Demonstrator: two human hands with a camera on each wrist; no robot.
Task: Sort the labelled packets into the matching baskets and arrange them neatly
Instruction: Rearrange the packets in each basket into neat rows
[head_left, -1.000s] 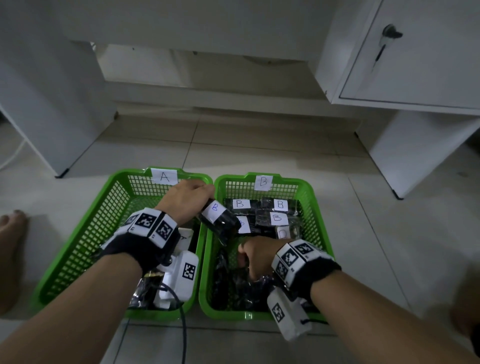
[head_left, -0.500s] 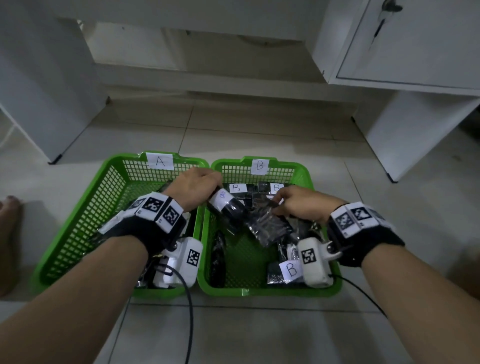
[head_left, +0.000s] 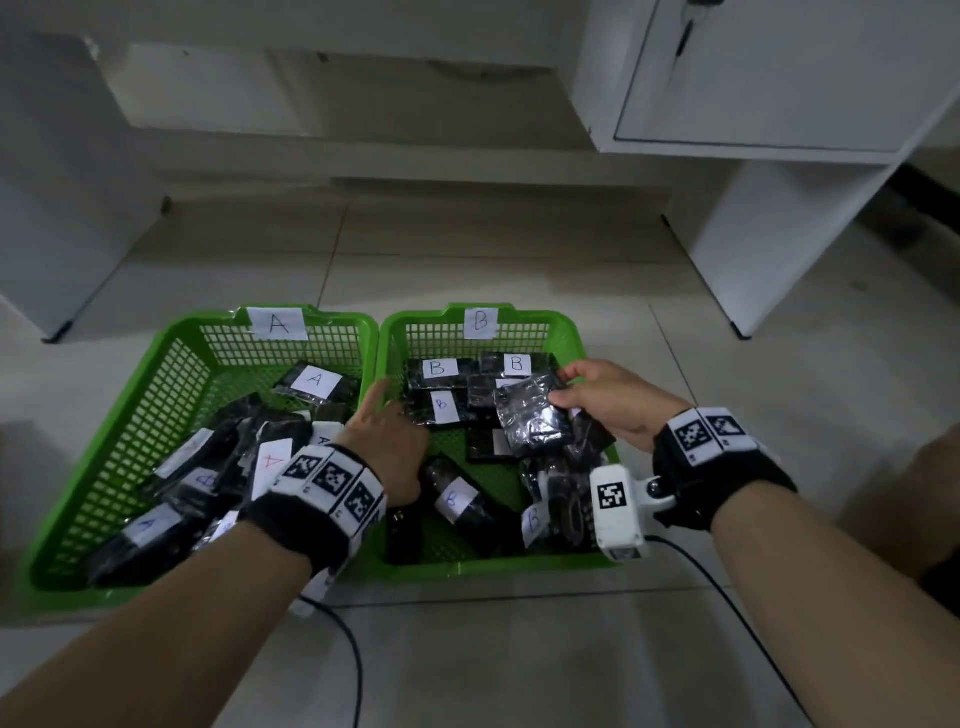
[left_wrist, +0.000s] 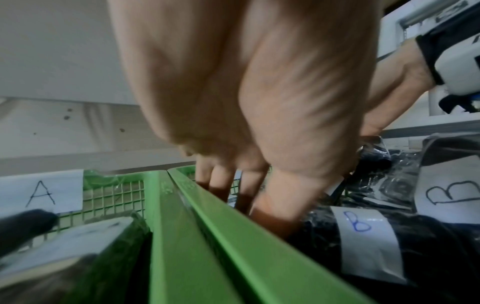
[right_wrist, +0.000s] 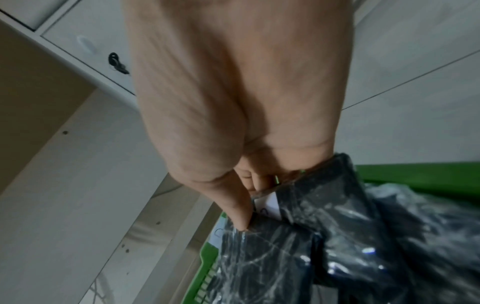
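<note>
Here right hand (head_left: 608, 402) pinches a crinkly black packet (head_left: 530, 418) (label hidden); left hand (head_left: 387, 447) loose, empty

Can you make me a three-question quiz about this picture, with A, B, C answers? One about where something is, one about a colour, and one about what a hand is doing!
1. Where is the basket tagged B?
A. right of the basket tagged A
B. left of it
C. stacked on top of it

2. What colour are both baskets?
A. red
B. green
C. blue

3. What is the right hand doing?
A. lying flat on the floor
B. pointing at the cabinet
C. holding a black packet

Answers:
1. A, the head view shows them side by side, B on the right.
2. B, both have green mesh walls.
3. C, its fingers pinch the packet's edge above the B basket.
</note>
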